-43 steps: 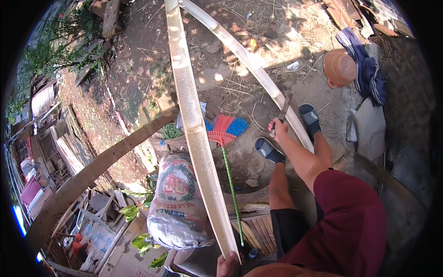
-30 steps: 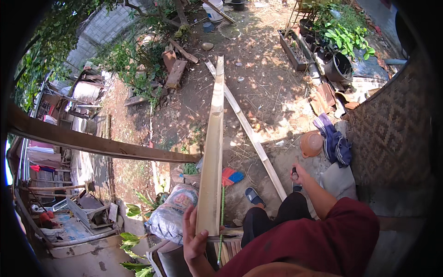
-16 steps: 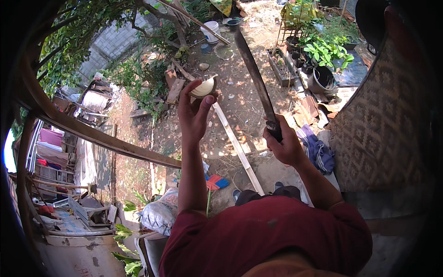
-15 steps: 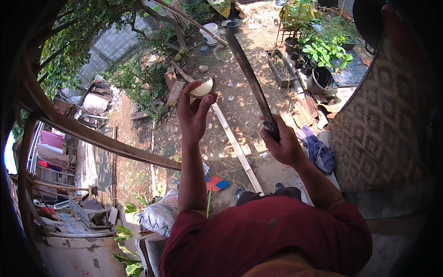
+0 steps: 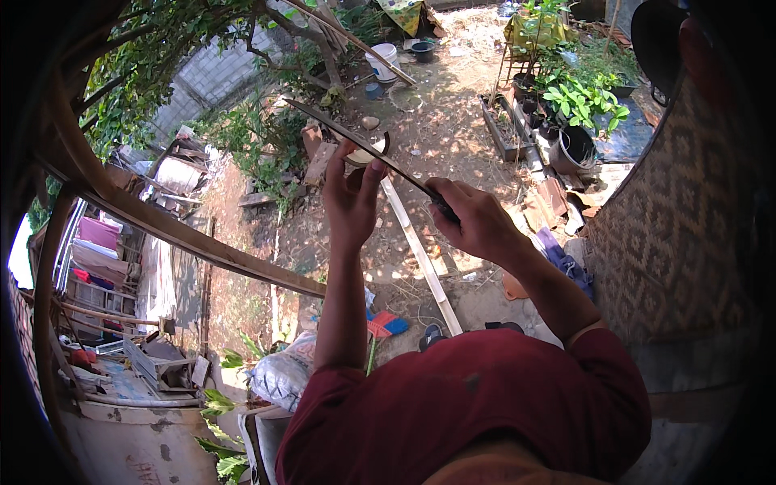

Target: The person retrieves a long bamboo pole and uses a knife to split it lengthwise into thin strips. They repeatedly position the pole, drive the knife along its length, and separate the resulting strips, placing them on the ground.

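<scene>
1. Machete (image 5: 356,140) has swung leftward: in the earlier frame it pointed up and away, apart from the work; it now lies across the bamboo piece (image 5: 358,158) in the picture. Right hand (image 5: 481,222) has moved in toward the left hand (image 5: 349,194).
2. Right-hand grip: clenched around the machete's handle.
3. Left-hand grip: thumb and fingers grasp the bamboo piece by its curved near end, pale inner face showing. The piece is raised in front of the chest and seen nearly end-on; its full length cannot be judged.
4. Step in hand, as judged: setting the machete to the end of the bamboo piece. Whether the edge touches the bamboo cannot be told.
5. Requirement for the next move, as judged: a steady hold on the bamboo piece and a controlled blade angle.
6. Caution: the machete passes very near the left thumb and fingers; a slip could cut them.
7. Adjacent material: a second bamboo strip (image 5: 420,252) lies on the ground (image 5: 453,121) beyond the hands.
</scene>
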A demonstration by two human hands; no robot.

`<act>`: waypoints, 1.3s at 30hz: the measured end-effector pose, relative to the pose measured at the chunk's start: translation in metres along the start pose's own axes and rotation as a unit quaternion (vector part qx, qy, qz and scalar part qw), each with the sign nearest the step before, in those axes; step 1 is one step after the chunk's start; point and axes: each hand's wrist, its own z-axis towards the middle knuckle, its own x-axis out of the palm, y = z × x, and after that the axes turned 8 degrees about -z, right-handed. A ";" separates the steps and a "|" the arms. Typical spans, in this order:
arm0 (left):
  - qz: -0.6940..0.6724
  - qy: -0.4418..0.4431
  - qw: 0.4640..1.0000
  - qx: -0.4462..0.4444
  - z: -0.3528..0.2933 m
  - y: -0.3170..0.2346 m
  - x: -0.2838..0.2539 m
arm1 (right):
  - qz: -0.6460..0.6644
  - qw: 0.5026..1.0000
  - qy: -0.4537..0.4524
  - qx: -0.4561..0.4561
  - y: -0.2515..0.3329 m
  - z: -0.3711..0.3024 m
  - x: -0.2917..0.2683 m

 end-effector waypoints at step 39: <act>0.362 0.002 0.820 0.444 0.137 -0.167 -0.007 | -0.037 0.993 0.105 0.050 -0.012 0.069 -0.009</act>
